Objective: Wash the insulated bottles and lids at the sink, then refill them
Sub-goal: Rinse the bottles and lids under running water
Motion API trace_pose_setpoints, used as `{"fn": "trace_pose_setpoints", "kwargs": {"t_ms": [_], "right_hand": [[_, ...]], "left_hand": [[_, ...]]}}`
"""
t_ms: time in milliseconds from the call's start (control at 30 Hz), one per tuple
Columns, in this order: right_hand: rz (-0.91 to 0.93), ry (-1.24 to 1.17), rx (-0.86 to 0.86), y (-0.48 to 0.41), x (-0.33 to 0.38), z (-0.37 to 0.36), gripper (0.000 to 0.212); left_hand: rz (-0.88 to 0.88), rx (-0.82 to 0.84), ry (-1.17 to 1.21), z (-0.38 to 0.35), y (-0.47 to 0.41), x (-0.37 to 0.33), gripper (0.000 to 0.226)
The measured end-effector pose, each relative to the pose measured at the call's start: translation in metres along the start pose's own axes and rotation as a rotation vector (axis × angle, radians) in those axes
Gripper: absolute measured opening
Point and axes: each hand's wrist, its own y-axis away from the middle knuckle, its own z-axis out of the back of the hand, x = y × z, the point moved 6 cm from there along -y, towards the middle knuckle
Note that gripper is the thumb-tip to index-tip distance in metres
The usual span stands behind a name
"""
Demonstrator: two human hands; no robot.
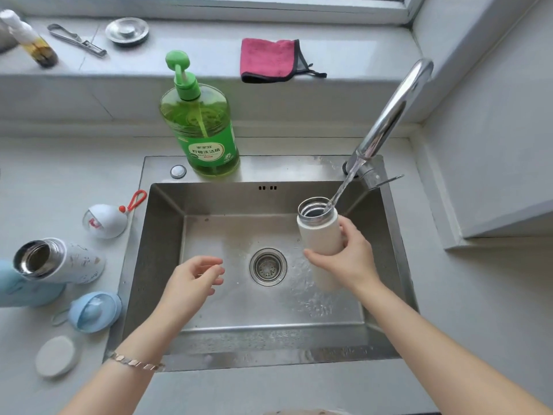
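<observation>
Three insulated bottles: one cream bottle (318,235) over the sink (167,235) at the right, one patterned bottle (74,262) and one blue bottle (18,292) on the tabletop (59,175) at the left. Three lids near them: one red-looped lid (104,221), one blue lid (94,311), one white lid (55,356). One soap bottle (206,130), one cloth (269,59), one tap (392,112), one sink plug (127,30) on the far ledge (344,49).

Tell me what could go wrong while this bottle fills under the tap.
1. The water stream enters close to the rim of the cream bottle; it may well miss and splash.
2. Only the right hand grips the bottle, while the left hand hovers free; it could slip into the sink.
</observation>
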Motion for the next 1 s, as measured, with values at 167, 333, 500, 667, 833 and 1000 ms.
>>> {"fn": "trace_pose_setpoints", "kwargs": {"t_ms": [167,333,500,667,833,1000], "right_hand": [[-0.102,0.294,0.120,0.000,-0.012,0.012,0.056],[-0.308,0.962,0.543,0.012,-0.039,0.015,0.055],[-0.359,1.237,0.620,0.010,-0.044,0.013,0.059],[-0.359,1.299,0.628,0.010,-0.038,0.018,0.058],[-0.420,1.332,0.644,0.021,-0.051,0.037,0.058],[-0.295,1.053,0.518,0.021,-0.053,0.029,0.056]], "left_hand": [[-0.004,-0.010,0.022,0.003,0.004,0.000,0.012],[0.029,-0.001,0.039,0.005,0.012,0.011,0.013],[0.039,0.013,0.062,0.004,0.022,0.017,0.017],[0.041,0.027,0.056,0.001,0.026,0.019,0.016],[0.051,0.061,0.045,-0.009,0.025,0.018,0.015],[0.046,0.062,0.043,-0.010,0.024,0.012,0.014]]}}
